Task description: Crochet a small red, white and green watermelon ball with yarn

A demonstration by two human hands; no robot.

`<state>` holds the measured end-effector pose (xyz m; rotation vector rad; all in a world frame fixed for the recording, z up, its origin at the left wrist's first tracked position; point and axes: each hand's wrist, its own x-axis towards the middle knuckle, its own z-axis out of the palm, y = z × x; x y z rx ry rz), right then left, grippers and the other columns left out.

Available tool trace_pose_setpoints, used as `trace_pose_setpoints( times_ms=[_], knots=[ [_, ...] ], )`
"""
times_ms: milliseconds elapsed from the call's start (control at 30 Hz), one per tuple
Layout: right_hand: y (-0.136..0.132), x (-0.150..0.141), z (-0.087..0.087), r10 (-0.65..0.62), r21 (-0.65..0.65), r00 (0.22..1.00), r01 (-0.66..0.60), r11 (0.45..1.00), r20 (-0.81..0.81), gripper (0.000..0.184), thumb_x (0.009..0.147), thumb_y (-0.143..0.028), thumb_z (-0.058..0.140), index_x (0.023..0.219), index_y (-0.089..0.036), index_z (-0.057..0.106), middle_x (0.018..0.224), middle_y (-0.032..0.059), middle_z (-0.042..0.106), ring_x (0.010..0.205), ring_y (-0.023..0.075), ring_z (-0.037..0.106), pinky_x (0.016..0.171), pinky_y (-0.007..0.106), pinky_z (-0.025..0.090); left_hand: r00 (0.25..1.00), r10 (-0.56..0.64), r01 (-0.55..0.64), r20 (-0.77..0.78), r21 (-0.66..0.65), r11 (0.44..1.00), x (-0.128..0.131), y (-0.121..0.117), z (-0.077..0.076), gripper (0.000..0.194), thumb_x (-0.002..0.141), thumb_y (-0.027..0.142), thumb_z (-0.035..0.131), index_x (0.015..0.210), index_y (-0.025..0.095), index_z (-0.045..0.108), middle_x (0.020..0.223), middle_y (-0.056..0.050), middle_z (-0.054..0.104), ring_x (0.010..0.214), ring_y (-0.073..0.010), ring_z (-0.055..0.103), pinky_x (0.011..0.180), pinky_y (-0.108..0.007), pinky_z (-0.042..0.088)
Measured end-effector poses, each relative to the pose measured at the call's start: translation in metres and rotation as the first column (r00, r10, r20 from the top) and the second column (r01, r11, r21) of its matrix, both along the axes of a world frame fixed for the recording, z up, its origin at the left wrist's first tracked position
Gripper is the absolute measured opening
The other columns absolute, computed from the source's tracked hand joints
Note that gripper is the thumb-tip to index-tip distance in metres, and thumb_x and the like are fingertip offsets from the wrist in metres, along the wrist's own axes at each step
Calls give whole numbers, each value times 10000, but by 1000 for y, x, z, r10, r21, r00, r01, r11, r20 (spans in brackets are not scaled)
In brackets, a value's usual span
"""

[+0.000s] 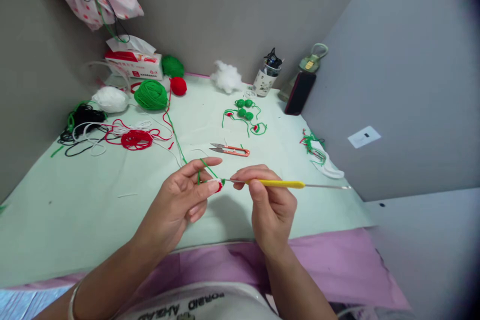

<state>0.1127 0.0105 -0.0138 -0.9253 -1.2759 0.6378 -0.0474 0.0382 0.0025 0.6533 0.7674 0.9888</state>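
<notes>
Between thumb and fingers, my left hand (183,192) pinches a small crochet piece (219,186) in red, white and green. Green yarn (209,167) loops over the raised index finger and runs back across the table. My right hand (270,200) is closed around the yellow grip of a crochet hook (283,183), held nearly level. Its left metal tip meets the green edge of the piece; the other metal end points right. Just beyond my hands lie orange-handled thread snips (230,150), blades to the left.
Farther back are small green crocheted balls (244,110), white stuffing (227,77), a pen cup (266,77), a bottle (309,62) and a leaning phone (300,92). At left sit a green yarn ball (150,95), red yarn (137,139), black yarn (84,120) and a tissue box (137,65). Yarn scraps (313,145) lie right.
</notes>
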Motion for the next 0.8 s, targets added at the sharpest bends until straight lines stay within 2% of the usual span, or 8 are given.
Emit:
trace_pose_setpoints(
  times_ms=[133,200,400,500,567,633,700,800],
  knots=[
    [3,3,-1,92,-51,980,-103,993,-178,207,1031,-248,572,954,-233,763,869,32,723,750,148,651,672,299,546,1000,-19,19,15,-17,1000,-1,0,2,354,779,185,876,1124,213,799,727,64,579,403,38,309,370,-81,313],
    [6,3,-3,135,-60,974,-148,987,-184,192,1025,-259,587,960,-238,767,888,32,732,782,152,662,696,302,554,999,-47,47,22,-10,999,2,-1,1,346,803,195,860,1142,224,799,742,58,593,403,39,309,374,-81,324],
    [3,-3,-7,0,64,990,-9,998,140,237,1005,-134,586,1079,-271,764,973,35,765,905,172,703,787,330,584,1000,-1,1,-7,48,999,10,-5,-5,356,796,213,869,1142,263,802,816,47,627,418,25,404,387,-100,386],
    [0,-4,-9,-139,205,910,61,977,391,314,973,-78,604,1174,-274,746,1058,72,746,951,191,705,787,346,596,999,17,-18,35,15,1000,11,-3,-5,412,761,184,889,1157,254,798,737,64,588,411,19,376,379,-98,385],
    [-1,-2,-9,-191,276,869,66,959,457,347,962,-59,604,1204,-268,736,1090,89,743,980,206,704,799,362,597,996,-33,39,88,-68,997,10,0,-5,394,775,184,878,1160,213,802,626,89,491,405,16,296,364,-84,353],
    [1,-1,-8,-164,235,925,84,968,343,316,979,-67,576,1159,-264,745,1028,72,753,933,197,701,779,356,590,989,-58,75,135,-128,989,7,3,-6,338,789,178,863,1124,162,814,589,99,428,418,11,236,353,-72,320],
    [3,0,-6,-89,108,990,77,991,112,262,1009,-118,553,1074,-266,759,935,40,741,811,167,677,712,330,569,988,-24,45,151,-133,990,4,5,-6,300,781,152,860,1078,144,823,626,87,455,430,16,231,348,-68,308],
    [5,-1,-4,40,-24,997,-42,999,-68,202,1018,-212,584,994,-268,777,903,26,733,771,158,655,683,319,545,994,14,-7,105,-66,998,4,5,-7,304,770,147,868,1069,184,824,731,57,552,433,28,308,365,-71,336]
  ],
)
